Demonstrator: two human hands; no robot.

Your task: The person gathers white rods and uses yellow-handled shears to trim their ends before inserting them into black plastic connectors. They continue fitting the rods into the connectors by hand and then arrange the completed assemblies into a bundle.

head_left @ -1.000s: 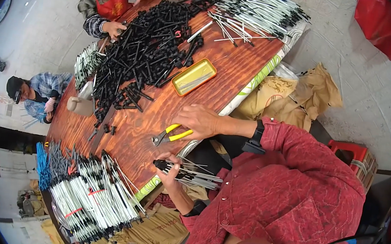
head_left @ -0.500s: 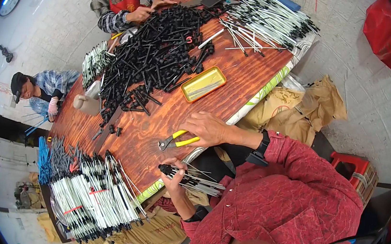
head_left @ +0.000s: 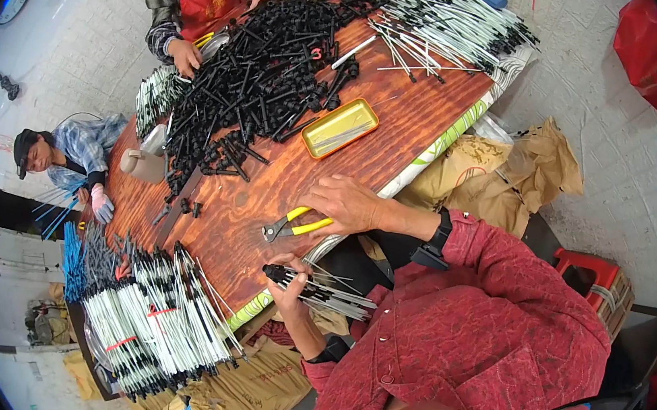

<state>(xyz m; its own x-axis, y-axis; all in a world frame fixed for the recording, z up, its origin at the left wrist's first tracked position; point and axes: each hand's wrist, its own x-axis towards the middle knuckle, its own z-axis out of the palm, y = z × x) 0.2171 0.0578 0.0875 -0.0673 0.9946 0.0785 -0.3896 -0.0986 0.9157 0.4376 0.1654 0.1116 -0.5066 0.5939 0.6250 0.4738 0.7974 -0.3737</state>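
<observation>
My left hand (head_left: 288, 283) is closed around a bundle of thin pale rods with black fittings (head_left: 332, 296), held beside the table's near edge. The black ends stick out past my thumb and fingers toward the table, and the thin ends point back toward my red jacket. Above it, my right hand (head_left: 342, 205) is closed over the spread yellow handles of a pair of pliers (head_left: 283, 231). The steel jaws of the pliers are just over the wooden tabletop; part of the handles is hidden under my fingers.
A heap of black plastic fittings (head_left: 258, 75) covers the far table (head_left: 222, 217). Near it lies a yellow tray (head_left: 341, 129) with thin rods. Pale rods are piled at the right (head_left: 454, 25) and in bundles at the left (head_left: 153, 323). Two co-workers sit at the far side.
The far co-worker's hand has moved down from the heap to the pale rods beside it. The other co-worker's gloved hand has shifted along the table edge. My hands keep their holds.
</observation>
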